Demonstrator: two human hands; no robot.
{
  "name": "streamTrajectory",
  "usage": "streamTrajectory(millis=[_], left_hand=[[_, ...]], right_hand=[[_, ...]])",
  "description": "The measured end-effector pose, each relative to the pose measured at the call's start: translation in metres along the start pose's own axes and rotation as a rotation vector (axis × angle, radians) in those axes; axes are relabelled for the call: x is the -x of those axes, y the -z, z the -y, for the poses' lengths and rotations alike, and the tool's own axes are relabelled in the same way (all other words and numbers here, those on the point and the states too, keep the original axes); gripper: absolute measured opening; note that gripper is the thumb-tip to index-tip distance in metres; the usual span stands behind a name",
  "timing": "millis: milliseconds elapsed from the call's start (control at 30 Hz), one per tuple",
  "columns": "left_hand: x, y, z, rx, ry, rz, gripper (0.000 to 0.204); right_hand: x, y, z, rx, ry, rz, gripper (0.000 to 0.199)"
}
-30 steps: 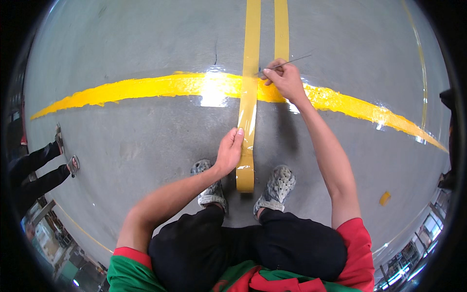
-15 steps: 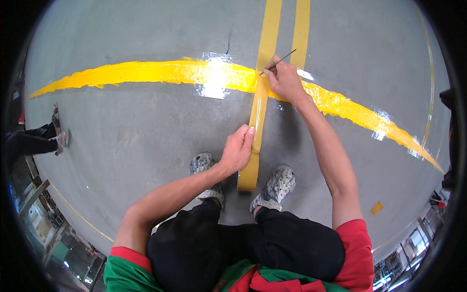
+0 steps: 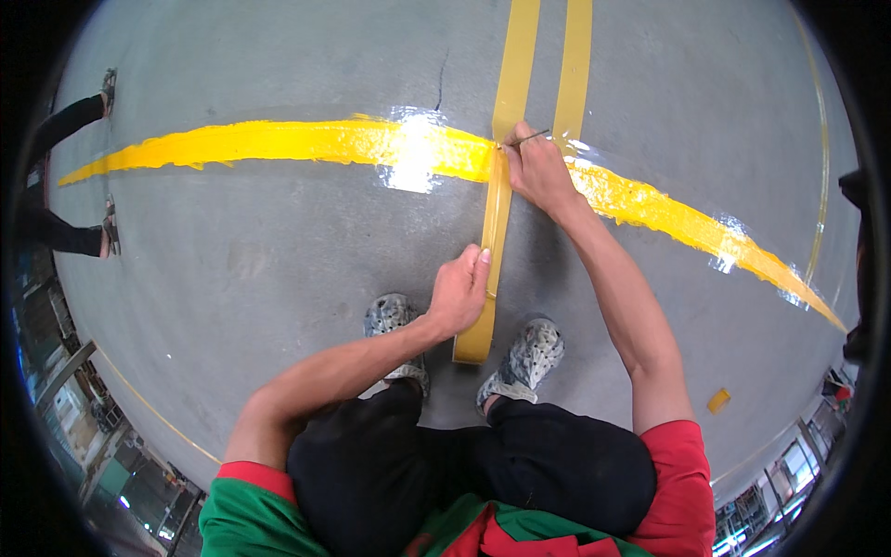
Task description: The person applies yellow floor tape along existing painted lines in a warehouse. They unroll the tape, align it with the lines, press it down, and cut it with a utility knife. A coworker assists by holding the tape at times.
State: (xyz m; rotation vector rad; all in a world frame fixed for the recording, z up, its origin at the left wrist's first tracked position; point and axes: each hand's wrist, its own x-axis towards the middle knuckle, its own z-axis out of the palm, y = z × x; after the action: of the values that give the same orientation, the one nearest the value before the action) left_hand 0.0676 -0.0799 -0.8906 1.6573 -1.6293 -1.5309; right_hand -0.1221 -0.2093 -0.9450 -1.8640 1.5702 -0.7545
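Note:
I crouch over a grey concrete floor [image 3: 278, 269]. A long strip of yellow tape [image 3: 490, 251] runs from between my shoes up across a wet, glossy yellow painted line [image 3: 306, 141]. My left hand [image 3: 459, 292] pinches the tape strip near its lower end, which hangs loose above the floor. My right hand [image 3: 538, 172] holds a thin metal blade [image 3: 527, 139] at the spot where the tape meets the painted line. A second tape strip [image 3: 575, 65] lies parallel to the right, further up.
My grey perforated shoes [image 3: 520, 357] stand either side of the tape end. Another person's legs and sandals [image 3: 74, 176] are at the far left. A small yellow scrap [image 3: 718, 400] lies on the floor at right. A thin crack [image 3: 442, 79] marks the concrete ahead.
My right hand with the blade has drawn in from the right of the tape onto the tape at the painted line. The left hand keeps its grip on the strip.

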Motion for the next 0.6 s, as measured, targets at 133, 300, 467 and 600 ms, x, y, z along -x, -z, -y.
streamTrajectory(millis=[133, 300, 467, 600], left_hand=[[0.008, -0.001, -0.003, -0.037, -0.008, 0.026, 0.035], [0.023, -0.002, -0.006, -0.024, -0.001, 0.082, 0.032], [0.018, 0.001, -0.004, 0.042, 0.026, -0.046, 0.033], [0.017, 0.003, -0.006, 0.047, 0.021, -0.033, 0.033]], right_hand=[[0.002, -0.003, -0.005, 0.009, 0.002, -0.003, 0.015], [0.002, -0.001, -0.01, -0.025, 0.064, 0.042, 0.02], [0.001, 0.003, 0.0, -0.06, -0.002, 0.001, 0.023], [0.009, 0.016, 0.005, -0.27, -0.29, -0.07, 0.027]])
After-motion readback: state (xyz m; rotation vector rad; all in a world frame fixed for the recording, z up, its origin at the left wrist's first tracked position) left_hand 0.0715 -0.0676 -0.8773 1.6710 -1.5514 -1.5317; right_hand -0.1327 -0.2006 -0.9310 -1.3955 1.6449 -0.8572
